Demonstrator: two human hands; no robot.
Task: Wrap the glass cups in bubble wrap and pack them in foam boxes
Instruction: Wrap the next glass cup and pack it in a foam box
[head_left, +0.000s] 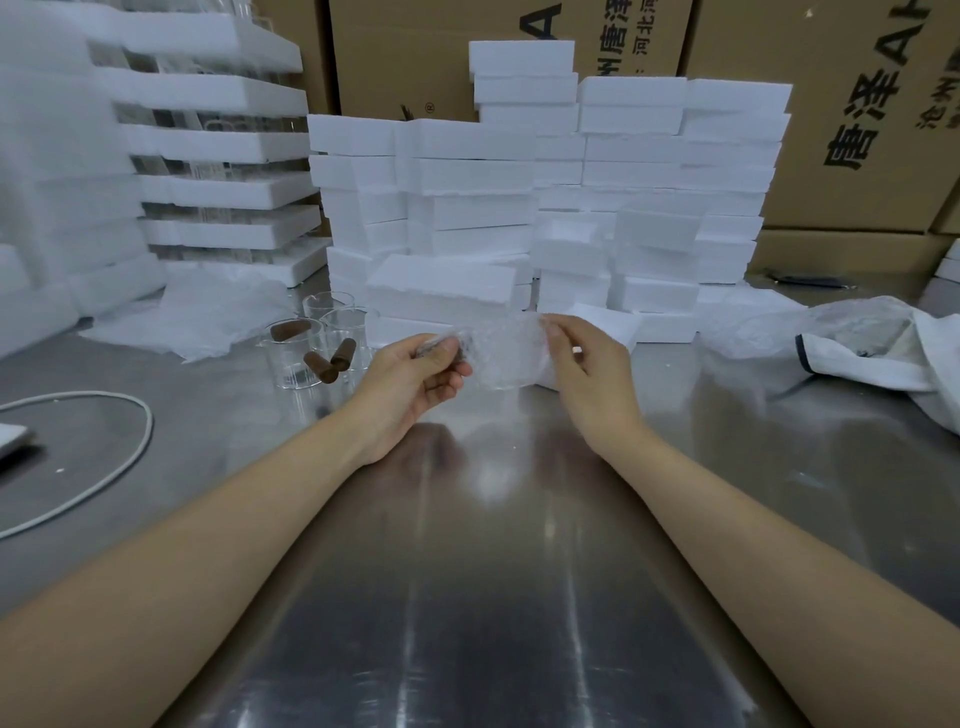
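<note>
- The steel bench (467, 571) runs wide under both forearms, and the work is held above its far half.
- Stacked foam boxes (519, 171) stand right behind the hands. The nearest ones lie just beyond the fingertips, so packing looks like a short forward reach.
- Bare glass cups (332, 343) with brown handles stand to the left, nearer the left hand than the right.
- The wrapped cup (501, 353) hangs between the two hands, clear of the bench. Its long axis runs left to right, one end toward each palm. Which end is the mouth cannot be told through the bubble wrap.
- The left hand (415, 374) has its fingers curled round the bundle's left end, where something brown shows through the wrap.
- The right hand (592, 374) pinches the wrap at the right end, thumb on top.
- Judged from this, the wrap's ends are being closed, and both hands are equally near.
</note>
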